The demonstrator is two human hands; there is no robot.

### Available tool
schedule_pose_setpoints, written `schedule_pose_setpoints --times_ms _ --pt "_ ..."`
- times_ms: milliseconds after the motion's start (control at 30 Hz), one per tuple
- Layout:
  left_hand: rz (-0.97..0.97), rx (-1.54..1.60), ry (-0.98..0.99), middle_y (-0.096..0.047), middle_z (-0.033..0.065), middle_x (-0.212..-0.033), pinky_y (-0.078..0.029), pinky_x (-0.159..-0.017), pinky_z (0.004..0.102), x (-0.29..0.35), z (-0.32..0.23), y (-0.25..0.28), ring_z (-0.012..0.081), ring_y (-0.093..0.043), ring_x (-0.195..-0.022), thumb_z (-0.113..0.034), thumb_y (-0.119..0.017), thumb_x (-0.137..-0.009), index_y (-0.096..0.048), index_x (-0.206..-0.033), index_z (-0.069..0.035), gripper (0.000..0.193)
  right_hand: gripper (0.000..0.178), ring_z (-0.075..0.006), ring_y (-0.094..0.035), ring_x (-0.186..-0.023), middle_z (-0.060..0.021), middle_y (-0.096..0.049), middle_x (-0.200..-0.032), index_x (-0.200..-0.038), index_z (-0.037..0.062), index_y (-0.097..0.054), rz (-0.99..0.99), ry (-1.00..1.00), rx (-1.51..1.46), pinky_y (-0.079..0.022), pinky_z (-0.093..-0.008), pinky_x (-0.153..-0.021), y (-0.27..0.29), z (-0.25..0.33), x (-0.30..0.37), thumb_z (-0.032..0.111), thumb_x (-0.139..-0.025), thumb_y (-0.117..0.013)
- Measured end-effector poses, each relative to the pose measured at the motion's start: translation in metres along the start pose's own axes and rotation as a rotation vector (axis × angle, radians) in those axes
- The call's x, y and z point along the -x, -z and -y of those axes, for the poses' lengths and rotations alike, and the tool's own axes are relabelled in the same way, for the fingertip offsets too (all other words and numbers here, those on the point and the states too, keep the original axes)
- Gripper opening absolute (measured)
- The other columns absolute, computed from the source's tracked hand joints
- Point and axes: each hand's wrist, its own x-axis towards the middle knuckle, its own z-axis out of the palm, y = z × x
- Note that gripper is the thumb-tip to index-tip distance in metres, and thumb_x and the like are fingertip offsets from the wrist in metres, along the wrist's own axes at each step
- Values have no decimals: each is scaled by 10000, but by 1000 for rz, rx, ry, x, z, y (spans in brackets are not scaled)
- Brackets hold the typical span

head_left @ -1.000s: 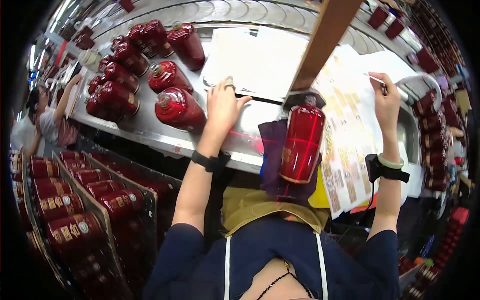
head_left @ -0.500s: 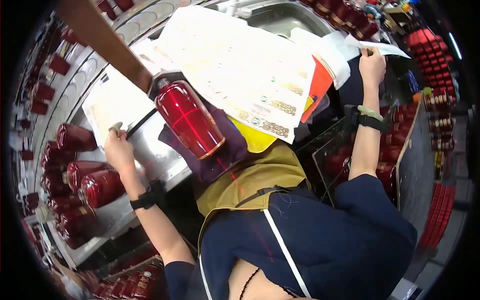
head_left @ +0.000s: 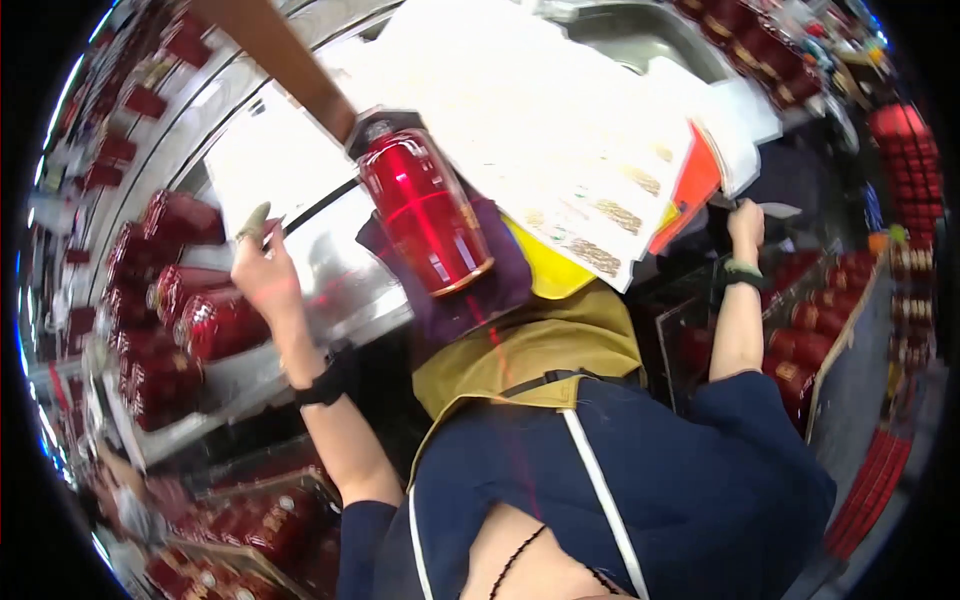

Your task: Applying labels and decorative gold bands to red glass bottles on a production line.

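A glossy red bottle (head_left: 425,215) lies tilted on a purple cloth (head_left: 510,250), its neck against a dark holder (head_left: 385,122). A red light line crosses it. To its left, my left hand (head_left: 268,278) is raised over the metal bench, with a pale finger cot (head_left: 256,218) on one finger. The fingers are bent together; a tiny dark thing may be at their tips, but blur hides it. Low at the right, my right hand (head_left: 745,232) is closed on a thin white paper strip (head_left: 782,209). Printed label sheets (head_left: 570,150) lie between my hands.
Several red bottles (head_left: 215,322) lie on the left bench, and a crate of them (head_left: 800,345) stands at the right. A brown post (head_left: 285,60) slants above the work spot. Behind the sheets is a metal sink (head_left: 640,35). A white sheet (head_left: 285,160) lies left of the holder.
My right hand has come down and nearer from beside the label sheets, with the white strip. My left hand has lifted a little off the white sheet's edge. The whole view has shifted.
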Motion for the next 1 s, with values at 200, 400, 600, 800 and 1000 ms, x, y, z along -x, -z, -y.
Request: schedule_pose_setpoints --times_ms 200,400,600,800,1000 --pt "-109 335 -59 -776 70 -1035 -589 -836 280 20 -70 2 137 -734 -972 89 -707 -934 -742 -1234 -18 321 694 -299 -449 -1474 -206 -443 -1614 -1608 -14 -281 178 537 -644 -411 -384 -1165 -135 -4 -38 179 -1041 -632" --pt "36 435 -398 -776 119 -1123 -595 -836 331 51 -139 -21 212 -755 -983 109 -767 -850 -778 -1107 -19 287 554 -314 -641 -1226 -207 -659 -1360 -1458 -70 -498 19 103 -862 -494 -386 -1040 -150 -24 -50 157 -983 -672" --pt "158 236 -520 -730 178 -1268 -464 -1131 437 63 -143 -9 336 -696 -1182 32 -759 -802 -750 -1210 -25 412 466 -312 -697 -1045 -222 -727 -1160 -1305 -98 -623 -571 -320 -1095 -528 -395 -937 -60 3 -12 201 -952 -677" --pt "85 563 -125 -630 272 -1408 -391 -1181 435 74 -130 -18 351 -555 -1396 -90 -670 -985 -563 -1422 98 488 309 -230 -649 -1045 -142 -679 -1191 -1261 -40 -636 -818 166 -1150 -517 -360 -932 93 108 75 155 -1024 -673" --pt "209 864 286 -546 225 -1504 -425 -1145 373 70 -129 -40 253 -554 -1358 -215 -642 -1061 -376 -1563 94 647 218 -29 -494 -785 31 -617 -949 -1263 33 -675 25 746 -1443 -419 -180 -709 155 249 194 149 -1096 -597"
